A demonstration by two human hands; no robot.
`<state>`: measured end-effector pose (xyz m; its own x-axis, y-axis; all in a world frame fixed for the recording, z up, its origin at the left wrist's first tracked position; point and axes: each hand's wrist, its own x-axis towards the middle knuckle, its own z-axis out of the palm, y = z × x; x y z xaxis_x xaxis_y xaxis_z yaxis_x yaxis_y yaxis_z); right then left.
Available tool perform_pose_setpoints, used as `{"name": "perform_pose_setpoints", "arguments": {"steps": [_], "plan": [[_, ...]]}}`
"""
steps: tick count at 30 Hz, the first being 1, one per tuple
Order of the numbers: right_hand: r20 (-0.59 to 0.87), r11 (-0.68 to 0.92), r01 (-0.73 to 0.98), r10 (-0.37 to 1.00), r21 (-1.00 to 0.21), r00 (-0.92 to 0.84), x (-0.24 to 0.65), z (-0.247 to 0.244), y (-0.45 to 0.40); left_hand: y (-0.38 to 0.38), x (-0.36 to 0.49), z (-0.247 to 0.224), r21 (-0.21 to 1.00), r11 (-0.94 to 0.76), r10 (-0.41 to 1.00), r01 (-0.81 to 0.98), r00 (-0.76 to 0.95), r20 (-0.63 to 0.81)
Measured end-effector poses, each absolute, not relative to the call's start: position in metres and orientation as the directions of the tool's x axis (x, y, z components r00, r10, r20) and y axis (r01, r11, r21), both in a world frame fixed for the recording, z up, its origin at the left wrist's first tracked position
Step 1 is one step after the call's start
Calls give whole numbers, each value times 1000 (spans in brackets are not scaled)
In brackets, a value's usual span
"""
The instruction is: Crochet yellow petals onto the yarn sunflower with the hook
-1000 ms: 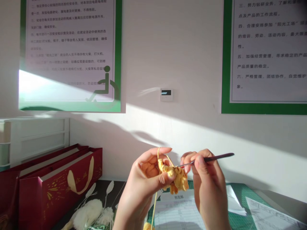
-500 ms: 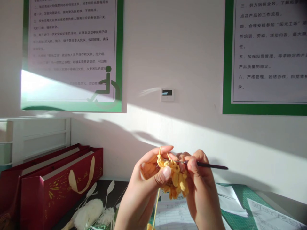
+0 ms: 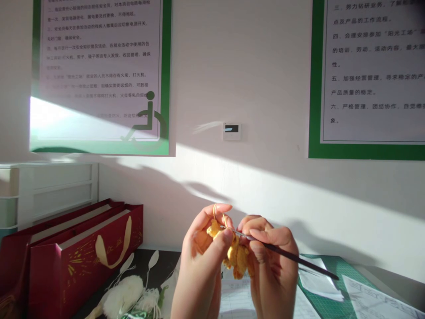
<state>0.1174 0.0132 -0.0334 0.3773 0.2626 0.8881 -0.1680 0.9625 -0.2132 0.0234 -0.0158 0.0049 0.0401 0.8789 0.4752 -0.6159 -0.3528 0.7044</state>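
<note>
My left hand [image 3: 206, 248] pinches a yellow crocheted piece [image 3: 238, 258] between thumb and fingers, with a strand of yellow yarn [image 3: 214, 212] looped over the raised index finger. In my right hand [image 3: 274, 248] is a crochet hook [image 3: 300, 260] with a dark handle, gripped between thumb and forefinger. Its metal tip points left and meets the work beside my left thumb, while the handle slopes down to the right. Petal-like lobes of the piece hang below, between both hands. Part of the crochet is hidden behind my fingers.
Dark red gift bags [image 3: 89, 248] stand at the left, before a white drawer unit [image 3: 63, 186]. White fluffy yarn [image 3: 122, 294] lies beside them. A green cutting mat [image 3: 335, 266] with printed sheets [image 3: 375, 297] is at the right. Behind rises a wall with posters.
The hook has tilted, its handle end dropping right and its tip shifting left toward my left thumb. My right hand has turned, and the crochet has moved slightly left.
</note>
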Motion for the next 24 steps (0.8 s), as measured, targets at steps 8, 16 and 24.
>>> {"name": "perform_pose_setpoints", "arguments": {"steps": [8,16,24], "plan": [[825,901,-361,386,-241,413,118,-30,12,-13,14,5,739,-229,870,-634,208,447],[830,851,-422,462,-314,314,122,-32,14,-12,8,3,747,-182,851,-639,278,445],[837,864,-413,435,-286,330,125,-23,14,-12,3,2,761,-118,811,-638,381,445]]}}
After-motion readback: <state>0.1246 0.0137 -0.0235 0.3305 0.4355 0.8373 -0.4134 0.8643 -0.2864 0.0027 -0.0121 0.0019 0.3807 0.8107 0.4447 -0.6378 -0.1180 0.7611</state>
